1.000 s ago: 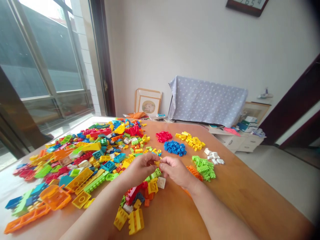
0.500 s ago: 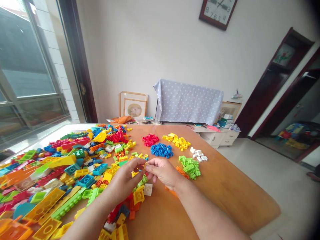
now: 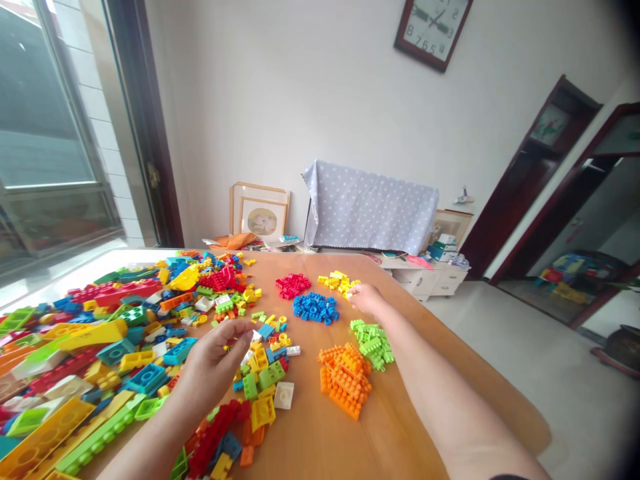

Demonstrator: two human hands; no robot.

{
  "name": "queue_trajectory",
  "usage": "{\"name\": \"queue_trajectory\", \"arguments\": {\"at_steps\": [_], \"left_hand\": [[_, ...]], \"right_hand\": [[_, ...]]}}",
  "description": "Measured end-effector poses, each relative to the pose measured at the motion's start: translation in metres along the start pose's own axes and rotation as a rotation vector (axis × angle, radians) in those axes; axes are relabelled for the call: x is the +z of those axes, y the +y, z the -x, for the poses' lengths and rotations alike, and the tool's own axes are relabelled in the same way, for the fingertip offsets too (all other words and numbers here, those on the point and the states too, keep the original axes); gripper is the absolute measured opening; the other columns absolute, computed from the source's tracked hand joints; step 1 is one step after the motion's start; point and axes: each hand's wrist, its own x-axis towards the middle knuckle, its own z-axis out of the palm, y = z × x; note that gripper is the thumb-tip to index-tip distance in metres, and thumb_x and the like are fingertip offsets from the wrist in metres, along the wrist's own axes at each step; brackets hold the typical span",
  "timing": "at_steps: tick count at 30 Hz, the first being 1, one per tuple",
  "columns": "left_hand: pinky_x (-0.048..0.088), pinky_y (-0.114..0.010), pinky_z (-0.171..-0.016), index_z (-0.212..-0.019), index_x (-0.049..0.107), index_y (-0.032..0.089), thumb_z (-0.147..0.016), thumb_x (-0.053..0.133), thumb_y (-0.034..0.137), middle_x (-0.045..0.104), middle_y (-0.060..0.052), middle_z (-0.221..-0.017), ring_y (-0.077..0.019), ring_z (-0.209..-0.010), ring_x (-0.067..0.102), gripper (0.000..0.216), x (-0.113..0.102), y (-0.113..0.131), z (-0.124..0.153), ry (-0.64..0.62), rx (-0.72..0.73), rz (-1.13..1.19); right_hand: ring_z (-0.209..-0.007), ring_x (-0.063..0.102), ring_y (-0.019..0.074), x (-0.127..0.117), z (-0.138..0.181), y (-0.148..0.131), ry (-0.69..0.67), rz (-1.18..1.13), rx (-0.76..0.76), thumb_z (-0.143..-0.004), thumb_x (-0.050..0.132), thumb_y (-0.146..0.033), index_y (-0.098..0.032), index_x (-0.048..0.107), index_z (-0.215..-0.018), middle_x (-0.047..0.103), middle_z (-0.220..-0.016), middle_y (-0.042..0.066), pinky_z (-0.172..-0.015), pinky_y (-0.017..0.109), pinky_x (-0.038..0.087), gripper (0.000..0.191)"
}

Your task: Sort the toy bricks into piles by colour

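Note:
My right hand (image 3: pixel 367 299) reaches to the right end of the pile of small yellow bricks (image 3: pixel 340 283). Its fingers are drawn together and the fingertips touch or nearly touch the pile; whatever they hold is hidden. Over the mixed loose bricks (image 3: pixel 270 360) at the left is my left hand (image 3: pixel 220 350), with thumb and forefinger curled toward each other in a pinch. Bits of yellow show by its fingers, and I cannot make out what lies between the tips. A white square brick (image 3: pixel 284 395) rests on the table nearby.
Sorted piles of red bricks (image 3: pixel 293 286), blue bricks (image 3: pixel 315 308), green bricks (image 3: pixel 373 345) and orange bricks (image 3: pixel 345 380) stand on the brown table (image 3: pixel 400 413). A large heap of mixed bricks (image 3: pixel 135 360) covers its left side. A cloth-covered object (image 3: pixel 370 207) stands behind.
My hands have moved apart. The right one went forward and right to the yellow pile; the left one drew back leftward. The orange pile and the small bricks between are now uncovered.

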Motion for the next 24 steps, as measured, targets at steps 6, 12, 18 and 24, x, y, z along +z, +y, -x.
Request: {"name": "queue_trajectory", "arguments": {"at_steps": [6,12,18,24], "left_hand": [[0.054,-0.023,-0.065,-0.102,0.072,0.019,-0.087,0.062,0.058,0.076,-0.004,-0.089,-0.0176,-0.075,0.067,0.042,-0.003,0.002,-0.003,0.043,-0.038,0.030],[0.054,-0.022,-0.063,-0.097,0.074,0.019,-0.086,0.064,0.057,0.076,-0.003,-0.086,-0.0170,-0.072,0.068,0.041,-0.004,0.000,-0.006,0.064,-0.028,0.013],[0.054,-0.024,-0.069,-0.101,0.073,0.020,-0.089,0.062,0.055,0.076,-0.003,-0.090,-0.0183,-0.079,0.070,0.038,-0.004,-0.005,-0.005,0.064,0.008,-0.074],[0.055,-0.024,-0.073,-0.102,0.073,0.020,-0.089,0.063,0.055,0.076,-0.004,-0.093,-0.0191,-0.081,0.070,0.038,-0.002,-0.011,-0.005,0.081,0.038,-0.105]], "right_hand": [[-0.074,0.062,0.0178,0.025,-0.025,0.018,-0.001,0.204,0.004,-0.080,0.070,-0.018,-0.019,0.073,-0.080,0.071,-0.077,0.004,-0.064,0.024,0.037,0.003],[-0.088,0.064,0.0221,0.033,-0.044,0.021,0.014,0.298,-0.008,-0.081,0.071,-0.019,-0.020,0.075,-0.093,0.074,-0.093,0.007,-0.071,0.025,0.039,0.012],[-0.089,0.065,0.0214,0.033,-0.053,0.027,-0.005,0.319,-0.018,-0.078,0.074,-0.020,-0.021,0.076,-0.098,0.074,-0.098,0.006,-0.072,0.025,0.039,0.019],[-0.088,0.065,0.0190,0.031,-0.057,0.029,0.004,0.260,-0.018,-0.079,0.067,-0.013,-0.018,0.075,-0.087,0.074,-0.094,0.006,-0.071,0.023,0.040,0.012]]}}
